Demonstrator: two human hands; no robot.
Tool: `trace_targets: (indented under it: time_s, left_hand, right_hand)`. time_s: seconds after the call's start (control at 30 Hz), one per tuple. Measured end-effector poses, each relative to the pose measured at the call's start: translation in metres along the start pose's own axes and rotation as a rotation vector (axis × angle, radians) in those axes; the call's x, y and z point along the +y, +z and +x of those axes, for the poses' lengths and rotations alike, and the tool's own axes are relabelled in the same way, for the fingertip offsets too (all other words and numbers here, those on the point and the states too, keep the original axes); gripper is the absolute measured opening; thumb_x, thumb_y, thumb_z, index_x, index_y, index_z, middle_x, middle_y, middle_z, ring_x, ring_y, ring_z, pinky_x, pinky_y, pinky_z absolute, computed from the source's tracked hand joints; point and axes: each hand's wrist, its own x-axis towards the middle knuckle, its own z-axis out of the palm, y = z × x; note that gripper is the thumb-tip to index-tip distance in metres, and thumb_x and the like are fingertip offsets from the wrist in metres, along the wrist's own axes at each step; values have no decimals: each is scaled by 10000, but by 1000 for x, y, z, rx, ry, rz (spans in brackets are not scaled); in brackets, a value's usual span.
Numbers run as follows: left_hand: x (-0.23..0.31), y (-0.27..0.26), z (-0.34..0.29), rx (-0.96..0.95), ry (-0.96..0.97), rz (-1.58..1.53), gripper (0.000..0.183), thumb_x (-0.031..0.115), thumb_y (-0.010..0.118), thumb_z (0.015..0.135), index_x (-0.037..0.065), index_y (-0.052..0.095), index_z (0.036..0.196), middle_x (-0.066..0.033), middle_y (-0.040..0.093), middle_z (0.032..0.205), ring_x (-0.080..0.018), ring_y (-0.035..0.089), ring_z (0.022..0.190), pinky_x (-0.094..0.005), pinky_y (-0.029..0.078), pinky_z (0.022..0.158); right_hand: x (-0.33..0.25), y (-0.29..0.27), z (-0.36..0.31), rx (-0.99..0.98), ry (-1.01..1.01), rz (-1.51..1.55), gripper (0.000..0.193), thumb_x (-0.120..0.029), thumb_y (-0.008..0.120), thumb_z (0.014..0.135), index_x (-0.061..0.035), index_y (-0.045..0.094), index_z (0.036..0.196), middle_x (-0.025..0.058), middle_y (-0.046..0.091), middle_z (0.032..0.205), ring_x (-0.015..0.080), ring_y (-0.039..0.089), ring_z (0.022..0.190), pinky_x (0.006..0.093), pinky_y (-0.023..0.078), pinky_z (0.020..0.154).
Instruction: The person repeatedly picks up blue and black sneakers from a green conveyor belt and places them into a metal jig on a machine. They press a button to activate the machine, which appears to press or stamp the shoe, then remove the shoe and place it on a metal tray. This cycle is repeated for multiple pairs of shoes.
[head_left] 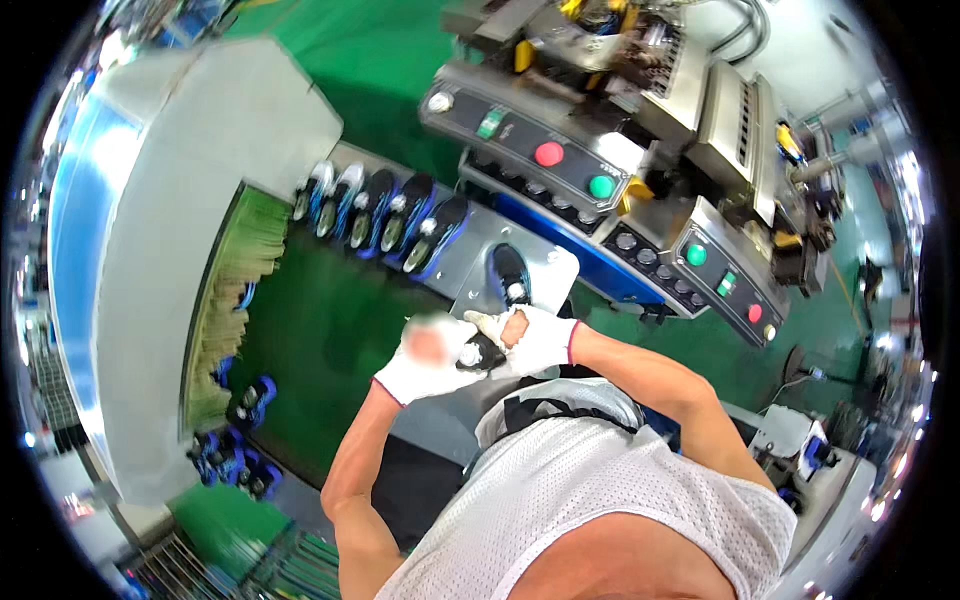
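In front of my body, both hands wear white gloves with red cuffs. Between them is a small dark shoe (482, 354) with a white patch. My left hand (425, 362) is closed round its left side; the fingers are partly blurred. My right hand (537, 340) grips its right side, fingers bent and bare skin showing at the fingertips. Much of the shoe is hidden by the gloves. Just beyond my hands, a black shoe with a blue edge (511, 272) rests on a metal plate (552, 262).
Several black-and-blue shoes (405, 215) stand in a row along a metal ledge at the far left. A large grey machine housing (160, 220) with a bristle curtain (225, 310) is left; more shoes (240, 465) lie by it. Machines with a button panel (530, 140) stand far right.
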Motion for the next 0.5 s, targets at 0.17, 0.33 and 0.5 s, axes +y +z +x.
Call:
trace_targets:
  time_s: [0.17, 0.33, 0.5]
  left_hand:
    - [65, -26, 96, 113, 306, 2, 459, 375, 802, 744, 74, 673, 1066, -131, 700, 977, -355, 668, 925, -435, 539, 811]
    - [115, -52, 185, 518, 372, 147, 532, 133, 846, 748, -2, 642, 1221, -204, 661, 1220, -385, 626, 1140, -459, 499, 1003]
    - [97, -65, 268, 766, 151, 9, 387, 32, 684, 899, -3, 621, 1279, -162, 654, 1241, -266, 635, 1150, -362, 500, 998]
  right_hand:
    - [30, -70, -74, 120, 266, 201, 877, -470, 803, 777, 5, 448, 1423, 228, 690, 1069, 369, 684, 952, 426, 519, 880]
    - [82, -88, -159, 267, 578, 995, 585, -464, 829, 789, -13, 710, 1141, 85, 701, 1016, 185, 620, 912, 322, 500, 840]
    - [110, -100, -229, 560, 517, 1764, 699, -118, 818, 738, -1, 554, 1374, 95, 708, 1196, 171, 707, 961, 285, 578, 796]
